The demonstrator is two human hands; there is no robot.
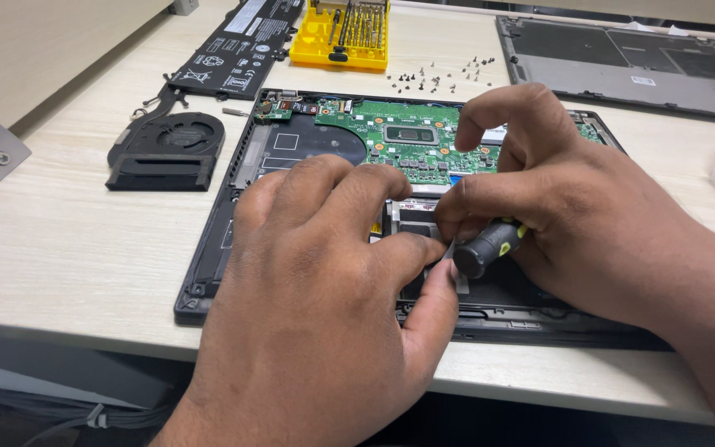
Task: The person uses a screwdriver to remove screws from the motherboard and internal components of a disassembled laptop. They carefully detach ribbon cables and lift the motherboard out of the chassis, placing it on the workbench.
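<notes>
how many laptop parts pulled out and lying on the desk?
3: battery at top left, fan with heat pipe left of the laptop chassis, bottom cover top right. The hands may hide more.

- A white rectangular label (pixel 246 15) sits on the flat black battery pack (pixel 237 50) at the far left of the counter — beside it, rows of small white markings on the black skin.
- A small white sticker (pixel 643 80) lies on the grey bottom cover (pixel 622 66) at the far right.
- A yellow tag (pixel 375 227) peeks out between the fingers — mostly hidden.
</notes>
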